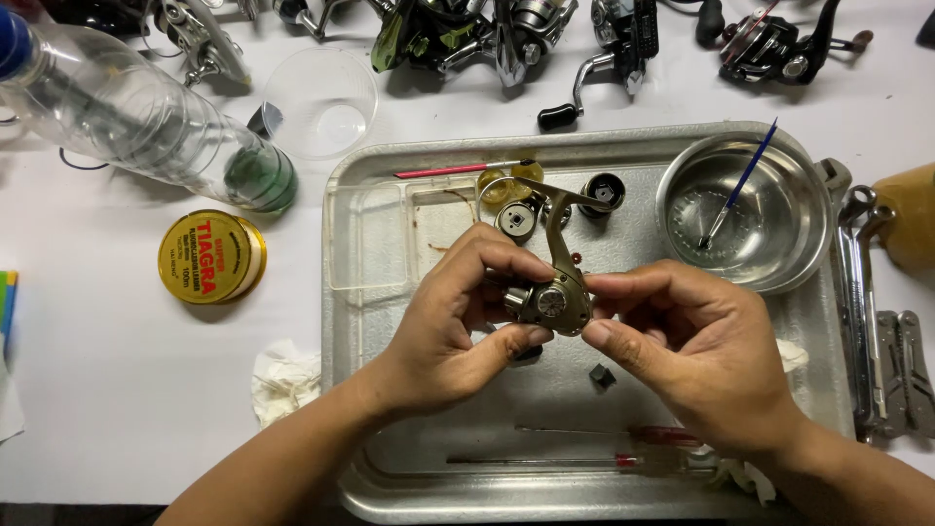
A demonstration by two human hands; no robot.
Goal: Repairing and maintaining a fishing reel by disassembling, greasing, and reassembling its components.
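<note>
Both hands are holding a reel body (553, 292) above the middle of a tray (362, 468). The left hand (450, 326) is curling its fingers around the body's left side, thumb and forefinger closed on it; the right hand (690, 341) is pinching its right side between thumb and forefinger. The body is olive-bronze metal, compact, with a round ribbed silver cap facing up and a thin curved stem and wire bail reaching away. The tray is dull, scratched sheet steel with rounded corners. At its far right a polished steel bowl (774, 255) is holding a blue brush (742, 181). Two red-handled screwdrivers (584, 458) are lying along the near edge. A small black block (602, 376) is resting just below the hands.
</note>
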